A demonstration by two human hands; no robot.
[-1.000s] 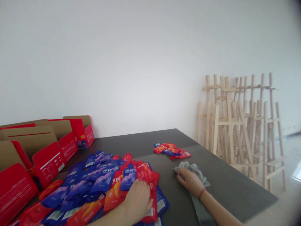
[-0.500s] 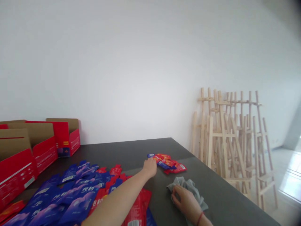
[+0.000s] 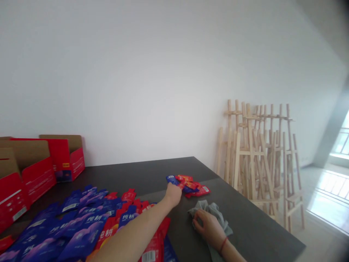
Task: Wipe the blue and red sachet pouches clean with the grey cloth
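At 12 o'clock my left hand [image 3: 173, 194] reaches a small pile of red and blue sachets [image 3: 189, 185] on the dark table [image 3: 152, 171]; its fingers bunch at a blue sachet's edge, though I can't tell if they grip it. At 2 o'clock my right hand [image 3: 207, 225] curls its fingers onto a grey cloth [image 3: 215, 213]. More sachets [image 3: 81, 227] spread at 10 o'clock, printed with white Chinese characters, apparently 纯耕; one red sachet [image 3: 154, 247] shows a barcode. Red cardboard boxes [image 3: 65, 160] stand beyond them.
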